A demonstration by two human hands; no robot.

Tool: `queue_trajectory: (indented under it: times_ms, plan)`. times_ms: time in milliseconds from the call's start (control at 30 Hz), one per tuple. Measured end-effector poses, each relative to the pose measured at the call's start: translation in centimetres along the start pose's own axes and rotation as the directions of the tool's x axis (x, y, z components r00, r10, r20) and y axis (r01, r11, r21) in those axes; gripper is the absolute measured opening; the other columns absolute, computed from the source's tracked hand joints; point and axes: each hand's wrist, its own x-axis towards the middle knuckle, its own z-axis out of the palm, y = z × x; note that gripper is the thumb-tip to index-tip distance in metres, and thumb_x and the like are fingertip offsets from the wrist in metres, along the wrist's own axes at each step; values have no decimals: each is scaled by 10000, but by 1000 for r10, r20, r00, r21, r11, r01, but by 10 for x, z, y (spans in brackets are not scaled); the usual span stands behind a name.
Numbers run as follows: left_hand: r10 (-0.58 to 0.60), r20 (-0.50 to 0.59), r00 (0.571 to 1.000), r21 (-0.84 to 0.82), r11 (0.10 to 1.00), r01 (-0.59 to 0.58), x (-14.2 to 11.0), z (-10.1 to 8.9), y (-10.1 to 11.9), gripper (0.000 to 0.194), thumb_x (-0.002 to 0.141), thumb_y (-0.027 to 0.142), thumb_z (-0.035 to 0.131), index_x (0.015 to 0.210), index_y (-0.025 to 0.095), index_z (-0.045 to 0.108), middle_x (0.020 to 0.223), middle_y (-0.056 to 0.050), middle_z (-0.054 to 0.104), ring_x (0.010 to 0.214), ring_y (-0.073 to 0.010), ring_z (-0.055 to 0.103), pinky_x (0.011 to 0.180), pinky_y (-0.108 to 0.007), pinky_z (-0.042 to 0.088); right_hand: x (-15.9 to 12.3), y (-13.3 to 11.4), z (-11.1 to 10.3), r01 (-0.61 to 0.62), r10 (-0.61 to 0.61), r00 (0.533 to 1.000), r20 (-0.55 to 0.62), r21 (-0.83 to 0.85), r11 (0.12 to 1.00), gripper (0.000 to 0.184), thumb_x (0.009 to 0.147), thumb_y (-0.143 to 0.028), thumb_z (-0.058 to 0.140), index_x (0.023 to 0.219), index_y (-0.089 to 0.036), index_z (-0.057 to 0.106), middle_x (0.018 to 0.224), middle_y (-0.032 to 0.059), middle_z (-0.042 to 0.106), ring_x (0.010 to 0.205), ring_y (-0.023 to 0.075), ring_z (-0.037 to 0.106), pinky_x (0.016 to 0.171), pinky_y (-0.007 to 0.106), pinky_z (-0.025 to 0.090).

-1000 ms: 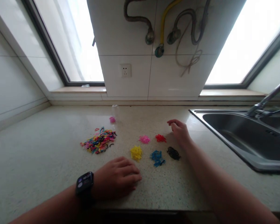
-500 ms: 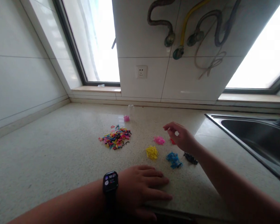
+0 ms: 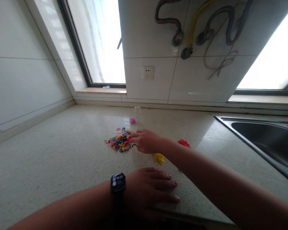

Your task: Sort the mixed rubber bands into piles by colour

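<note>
My right hand is at the right edge of a mixed pile of small coloured rubber bands. Its fingers reach into the edge of the pile, slightly bent and apart, and nothing shows in them. My left hand, with a black watch on the wrist, lies flat at the counter's front edge, fingers spread and holding nothing. Under and beside my right forearm are a yellow heap of bands and a red heap of bands. The pink, blue and black heaps are hidden behind the right hand and arm.
Behind the pile stand a clear cup-like container and a small pink object. A steel sink is set into the speckled counter at right. Hoses and valves hang on the tiled wall beside a socket.
My right hand has moved left, from above the red heap to the mixed pile, and its forearm now covers several sorted heaps. My left hand stays flat. The view has shifted slightly.
</note>
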Motion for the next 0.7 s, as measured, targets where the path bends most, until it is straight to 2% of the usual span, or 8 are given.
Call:
queue_trajectory:
  times_ms: [167, 433, 700]
  plan:
    - [5, 14, 1000, -5, 1000, -5, 0, 0, -1, 590, 920, 495, 526, 1447, 232, 486, 1548, -60, 438, 1438, -262, 376, 1202, -413, 274, 11, 1, 9, 6, -3, 999, 45, -63, 998, 276, 863, -183, 587, 1123, -169, 675, 1170, 96, 689, 1020, 252, 612, 858, 372, 455]
    - [-6, 20, 1000, -11, 1000, 6, 0, -1, -1, 591, 916, 482, 530, 1452, 239, 483, 1557, -47, 426, 1445, -258, 364, 1208, -410, 263, 14, 1, 8, -11, 15, 998, 58, -68, 998, 282, 862, -205, 586, 1129, -149, 656, 1143, 107, 693, 996, 254, 614, 810, 373, 461]
    - [5, 8, 1000, -12, 1000, -5, -1, 0, -2, 583, 917, 486, 522, 1439, 227, 504, 1553, -61, 430, 1441, -263, 370, 1204, -402, 266, 22, -1, 10, -18, 21, 999, 45, -55, 998, 261, 875, -193, 561, 1112, -139, 656, 1162, 118, 691, 1038, 262, 617, 854, 375, 471]
